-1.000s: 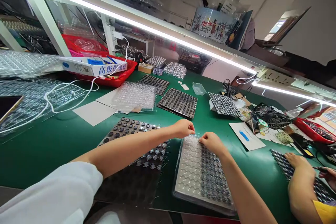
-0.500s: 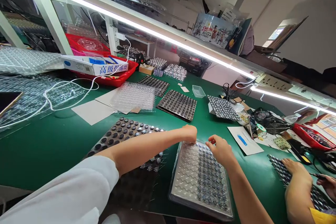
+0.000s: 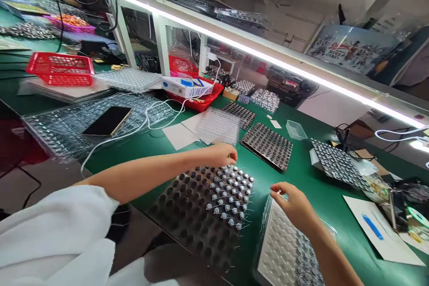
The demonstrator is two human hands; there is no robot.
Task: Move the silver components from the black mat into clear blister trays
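My left hand (image 3: 225, 155) is over the far edge of a dark tray (image 3: 194, 214), its fingers curled together; what they hold, if anything, is too small to name. Small round metal parts (image 3: 231, 196) with thin wires fill the tray's right side. To the right, my right hand (image 3: 284, 194) hovers at the far corner of a clear plastic tray (image 3: 279, 246), thumb and forefinger close together, with perhaps something tiny between them. Rows of round parts (image 3: 306, 254) sit in that clear tray's right half, partly behind my forearm.
Behind lie another dark tray (image 3: 268, 145), a clear tray (image 3: 219, 125), a small clear box (image 3: 296, 130) and a tilted tray of parts (image 3: 337, 163). A phone (image 3: 107, 121), a white cable (image 3: 134, 132) and red baskets (image 3: 62, 69) are at left. Card with a blue strip (image 3: 372, 227) is at right.
The view has turned left. My left hand has moved from the clear tray's far edge to above the dark tray. My right hand stays near the clear tray's far end.
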